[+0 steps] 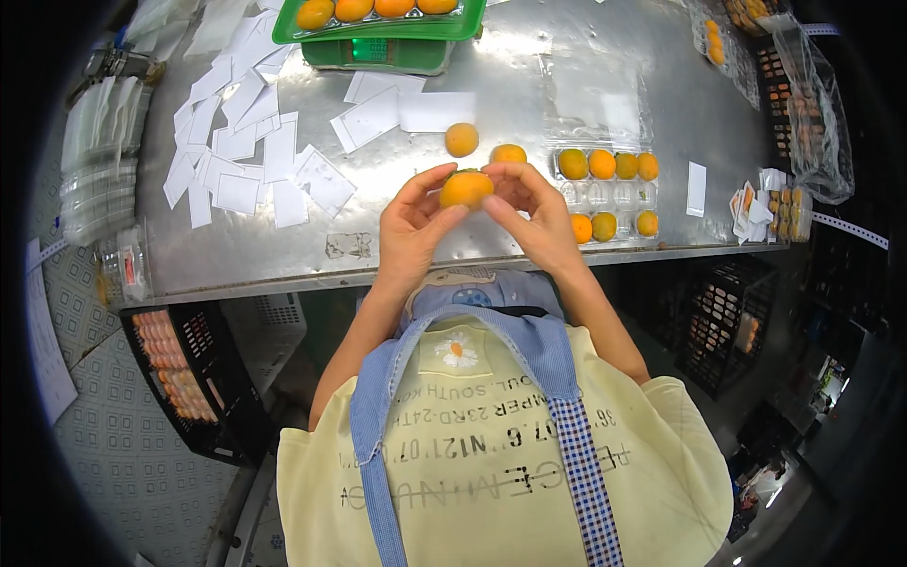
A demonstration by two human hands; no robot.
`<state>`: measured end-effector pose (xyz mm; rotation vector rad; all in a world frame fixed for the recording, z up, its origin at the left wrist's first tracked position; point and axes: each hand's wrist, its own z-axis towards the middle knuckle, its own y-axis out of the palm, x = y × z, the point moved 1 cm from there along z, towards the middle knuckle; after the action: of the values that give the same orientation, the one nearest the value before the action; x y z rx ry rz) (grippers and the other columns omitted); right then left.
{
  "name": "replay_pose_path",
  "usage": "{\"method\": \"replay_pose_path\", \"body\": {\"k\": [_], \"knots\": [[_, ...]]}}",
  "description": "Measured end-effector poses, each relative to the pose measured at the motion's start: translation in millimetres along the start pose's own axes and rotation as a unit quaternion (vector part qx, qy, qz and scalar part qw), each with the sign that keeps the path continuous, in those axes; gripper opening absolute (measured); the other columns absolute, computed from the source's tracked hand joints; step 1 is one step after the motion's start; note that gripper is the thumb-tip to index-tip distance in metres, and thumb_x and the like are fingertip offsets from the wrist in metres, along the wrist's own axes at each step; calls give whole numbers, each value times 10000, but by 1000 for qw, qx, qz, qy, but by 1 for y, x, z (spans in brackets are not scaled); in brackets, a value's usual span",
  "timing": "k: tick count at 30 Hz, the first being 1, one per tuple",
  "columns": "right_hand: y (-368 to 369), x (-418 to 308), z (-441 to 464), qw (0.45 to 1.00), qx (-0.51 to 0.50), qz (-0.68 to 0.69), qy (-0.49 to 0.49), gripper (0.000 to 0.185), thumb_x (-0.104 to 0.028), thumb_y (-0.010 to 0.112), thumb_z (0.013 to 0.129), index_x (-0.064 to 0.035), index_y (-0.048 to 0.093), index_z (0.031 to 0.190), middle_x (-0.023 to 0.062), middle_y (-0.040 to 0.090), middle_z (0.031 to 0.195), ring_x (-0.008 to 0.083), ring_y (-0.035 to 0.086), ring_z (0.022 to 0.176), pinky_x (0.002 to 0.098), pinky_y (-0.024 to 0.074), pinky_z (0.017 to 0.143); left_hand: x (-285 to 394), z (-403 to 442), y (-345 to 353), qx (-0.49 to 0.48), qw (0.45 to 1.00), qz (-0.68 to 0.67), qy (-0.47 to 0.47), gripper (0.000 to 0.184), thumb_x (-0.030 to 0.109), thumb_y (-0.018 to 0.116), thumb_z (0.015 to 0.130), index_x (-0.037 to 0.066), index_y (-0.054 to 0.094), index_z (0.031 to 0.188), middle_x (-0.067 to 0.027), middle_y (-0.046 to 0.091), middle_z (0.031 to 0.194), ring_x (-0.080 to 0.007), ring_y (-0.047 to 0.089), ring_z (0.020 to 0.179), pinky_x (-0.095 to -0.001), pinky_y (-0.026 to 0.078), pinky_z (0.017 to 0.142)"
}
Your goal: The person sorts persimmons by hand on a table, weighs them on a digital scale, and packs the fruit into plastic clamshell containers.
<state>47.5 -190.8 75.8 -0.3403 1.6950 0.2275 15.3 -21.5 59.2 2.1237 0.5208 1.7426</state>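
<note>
Both my hands hold one round orange fruit (pixel 467 191), which looks like a mandarin with a bit of green at its top, above the near part of the metal table. My left hand (pixel 416 219) pinches its left side between thumb and fingertips. The thumb and fingers of my right hand (pixel 537 217) close on the right side. Just beyond my fingertips lie a loose mandarin (pixel 462 140) and another mandarin (pixel 509 153). Right of my right hand, a clear plastic tray (pixel 614 197) has mandarins in its back and front rows; its middle row shows bare cups.
A green scale (pixel 378 55) at the back carries a green tray (pixel 378 31) with mandarins. White paper cards (pixel 236 142) spread over the table's left side. Stacked clear trays (pixel 102 170) stand at the left edge. Below the table are black crates (pixel 194 378).
</note>
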Motion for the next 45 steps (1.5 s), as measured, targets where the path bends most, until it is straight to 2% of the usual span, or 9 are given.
{"method": "replay_pose_path", "body": {"k": [7, 14, 19, 26, 29, 35, 40, 43, 45], "knots": [[5, 5, 6, 994, 40, 100, 35, 171, -118, 639, 869, -5, 576, 981, 59, 614, 802, 102, 590, 692, 233, 489, 633, 1, 3, 0, -18, 999, 27, -19, 450, -4, 633, 841, -10, 489, 1268, -121, 591, 1153, -182, 566, 1083, -295, 455, 942], [1, 9, 5, 991, 39, 121, 48, 112, -99, 567, 914, 3, 576, 959, 46, 604, 707, 110, 595, 621, 241, 498, 601, -5, 6, -1, -2, 997, -28, -65, 300, 185, 528, 946, 33, 515, 1204, -46, 604, 1050, -108, 556, 894, -246, 436, 748], [4, 7, 3, 998, 21, 63, -17, 251, -97, 648, 846, -6, 586, 1071, 57, 596, 960, 105, 574, 799, 232, 491, 648, -3, 7, -7, -31, 991, -55, -119, 294, 280, 485, 970, 81, 517, 1184, -2, 602, 960, -52, 519, 832, -194, 371, 653], [12, -1, 6, 992, -78, -65, -72, 466, -72, 714, 754, -42, 584, 1201, 74, 531, 1131, 137, 539, 971, 224, 490, 679, -14, 4, -3, 32, 992, -39, -118, 322, 312, 437, 990, 83, 485, 1210, -30, 591, 962, -77, 550, 843, -218, 461, 674], [18, 7, 8, 993, -4, -40, -110, 388, -124, 714, 793, -39, 602, 1154, 77, 535, 1076, 114, 545, 840, 240, 481, 675, -6, 3, 1, 18, 988, -91, -120, 340, 291, 439, 990, 60, 465, 1238, -57, 587, 985, -102, 569, 806, -255, 512, 659], [4, 17, 13, 991, -19, 117, 57, 223, -104, 527, 928, -17, 612, 1115, 71, 547, 1008, 72, 537, 777, 196, 457, 616, -8, 4, -6, -47, 979, -109, -163, 388, 282, 453, 985, 32, 478, 1280, -77, 583, 1020, -125, 565, 662, -276, 528, 575], [14, 14, 23, 972, 140, -139, -127, 235, -161, 451, 950, -30, 620, 1049, 78, 582, 933, 148, 543, 875, 286, 437, 697, -17, 5, 5, 25, 986, -12, -167, 371, 250, 447, 985, 19, 487, 1272, -90, 590, 1000, -116, 551, 634, -257, 505, 560], [32, 1, 29, 923, 124, -264, -252, 211, -167, 485, 901, -65, 624, 1023, 92, 574, 958, 250, 512, 932, 363, 389, 797, -41, 2, 13, 22, 970, 242, 24, 349, 207, 428, 984, 1, 480, 1260, -101, 582, 964, -109, 547, 622, -246, 474, 538], [34, 2, 35, 914, 120, -269, -279, 211, -197, 517, 867, -88, 624, 1012, 83, 568, 983, 280, 500, 933, 378, 346, 843, -26, 1, 14, -10, 980, 177, -88, 335, 194, 425, 981, -9, 483, 1241, -100, 575, 922, -105, 544, 612, -245, 457, 524]]}}
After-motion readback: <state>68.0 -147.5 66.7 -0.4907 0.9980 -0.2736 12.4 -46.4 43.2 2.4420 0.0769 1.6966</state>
